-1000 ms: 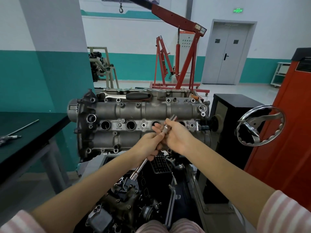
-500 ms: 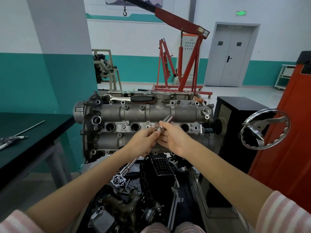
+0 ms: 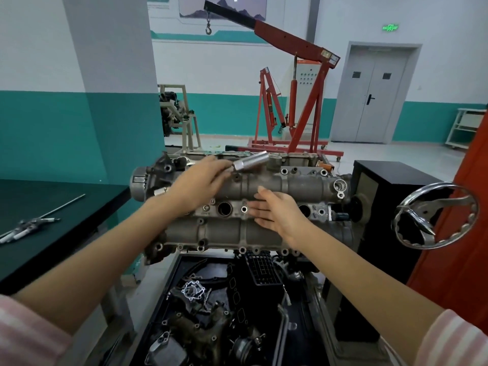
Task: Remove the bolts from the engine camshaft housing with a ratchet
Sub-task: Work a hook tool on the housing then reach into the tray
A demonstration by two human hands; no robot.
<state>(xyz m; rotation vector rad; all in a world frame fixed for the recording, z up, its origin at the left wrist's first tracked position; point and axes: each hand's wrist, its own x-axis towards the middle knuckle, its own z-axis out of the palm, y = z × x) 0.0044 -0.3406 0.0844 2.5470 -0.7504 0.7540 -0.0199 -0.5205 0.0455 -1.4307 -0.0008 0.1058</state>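
Observation:
The grey camshaft housing [image 3: 303,186] lies across the middle of the head view, with bolts and open bolt holes along its flanges. My left hand [image 3: 195,186] grips the silver ratchet. Its socket end [image 3: 250,162] points right over the housing's upper edge, and the handle's end [image 3: 161,192] sticks out by my wrist. My right hand [image 3: 274,210] hovers flat over the housing's middle row of holes, fingers straight and holding nothing.
A tray of loose engine parts [image 3: 211,299] sits below the housing. A black bench [image 3: 79,207] with long tools [image 3: 31,223] is at the left. At the right stand a chrome handwheel [image 3: 435,215] and a black cabinet [image 3: 383,180]. A red engine hoist [image 3: 290,101] stands behind.
My right hand has let go of the tool and opened. My left hand has carried the ratchet up and left to the housing's upper edge.

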